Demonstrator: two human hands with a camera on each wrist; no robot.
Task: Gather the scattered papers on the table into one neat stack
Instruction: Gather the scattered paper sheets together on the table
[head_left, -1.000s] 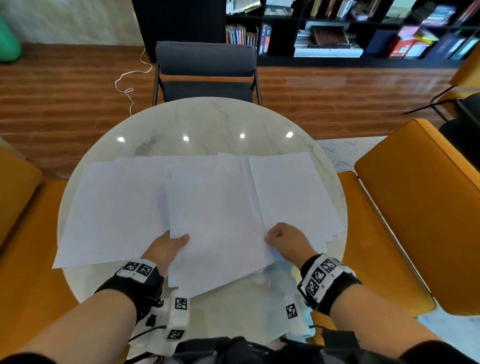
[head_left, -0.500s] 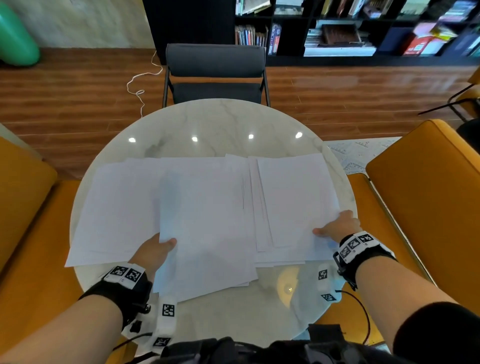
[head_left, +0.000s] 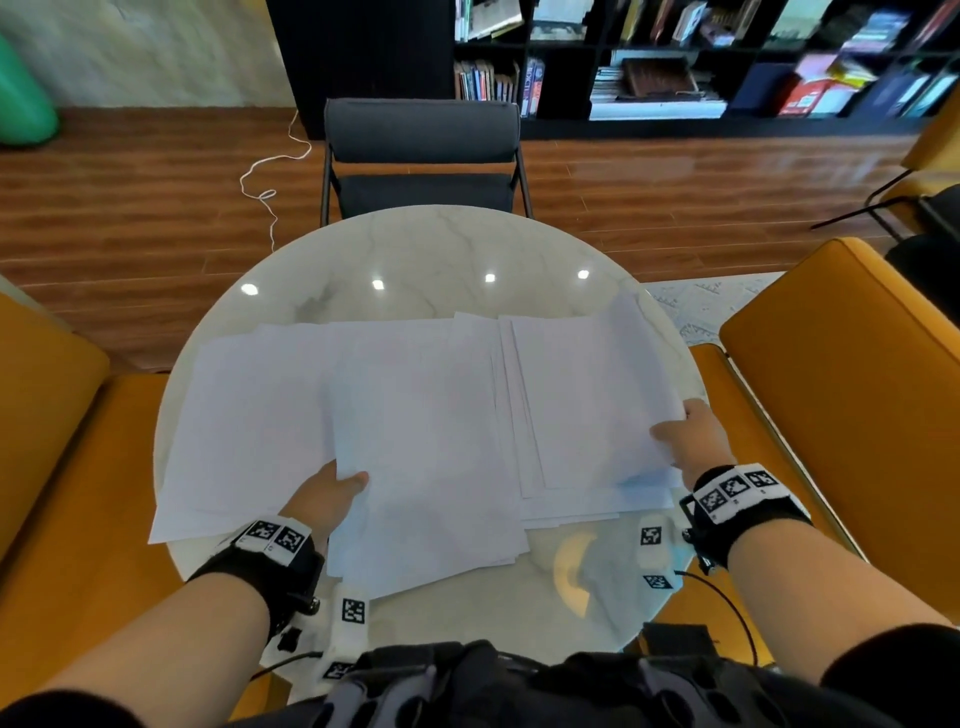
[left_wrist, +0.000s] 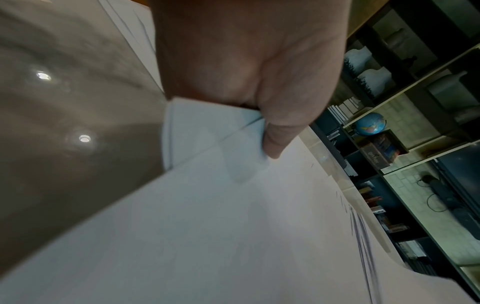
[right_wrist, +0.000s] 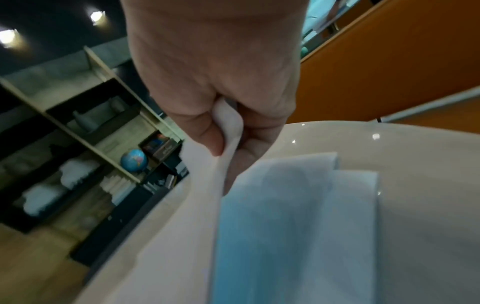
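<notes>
White papers (head_left: 415, 415) lie spread and overlapping across the round marble table (head_left: 441, 249). My left hand (head_left: 332, 493) pinches the near left edge of the middle pile of sheets (left_wrist: 233, 205), thumb on top. My right hand (head_left: 685, 441) pinches the right edge of the right-hand pile of sheets (head_left: 587, 400), thumb above and fingers below, and that edge (right_wrist: 207, 185) curls up off the table. More sheets (head_left: 239, 426) lie flat at the left, untouched.
Orange chairs stand at my left (head_left: 47, 415) and right (head_left: 852, 405). A dark chair (head_left: 421, 156) sits at the far side of the table. A bookshelf (head_left: 675, 57) lines the back wall. A white cable (head_left: 270, 171) lies on the wooden floor.
My right hand left the middle pile, moved out to the right pile's edge, and now lifts that edge. The left hand keeps its hold on the middle pile.
</notes>
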